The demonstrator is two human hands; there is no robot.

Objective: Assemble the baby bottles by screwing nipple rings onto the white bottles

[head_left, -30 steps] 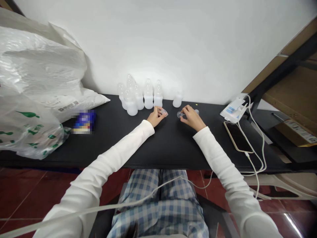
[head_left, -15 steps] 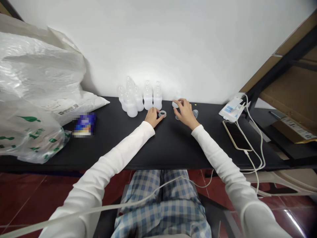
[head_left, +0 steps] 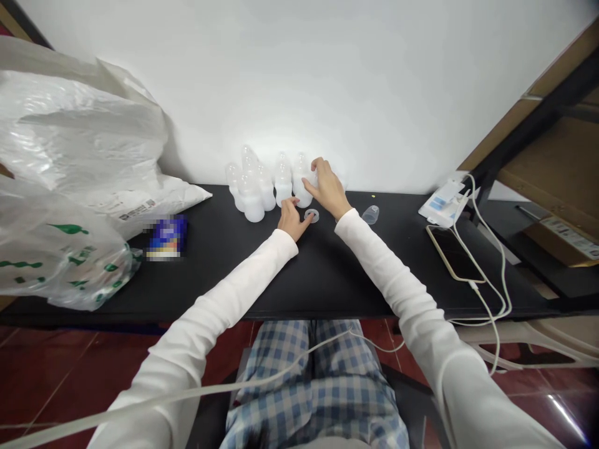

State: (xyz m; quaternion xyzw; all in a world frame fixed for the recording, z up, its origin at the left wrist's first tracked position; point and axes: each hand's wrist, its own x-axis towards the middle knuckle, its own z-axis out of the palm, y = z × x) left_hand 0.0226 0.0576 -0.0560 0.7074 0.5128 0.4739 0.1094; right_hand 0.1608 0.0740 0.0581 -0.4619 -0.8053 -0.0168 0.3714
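Several white baby bottles (head_left: 253,206) with clear domed caps stand upright near the wall. My left hand (head_left: 291,219) rests in front of them, thumb and index finger apart. Its thumb touches a translucent ring (head_left: 311,216) lying on the table. Beside the rightmost capped bottle (head_left: 302,194), my right hand (head_left: 330,190) is raised, its thumb and fingers curved apart with nothing clearly visible between them. Partly hidden behind that hand is a whitish piece (head_left: 343,181). A clear cap (head_left: 370,215) lies on its side to the right.
White plastic bags (head_left: 84,137) fill the left, with a blurred blue packet (head_left: 167,236) near them. At right are a phone (head_left: 455,254) on a cable, a white-and-blue package (head_left: 442,202) and a shelf with a cardboard box (head_left: 561,240). Another cable (head_left: 201,393) crosses my lap.
My right hand has moved left and up, from the whitish piece to beside the rightmost capped bottle. The left hand stays at the ring. The whole view has shifted slightly.
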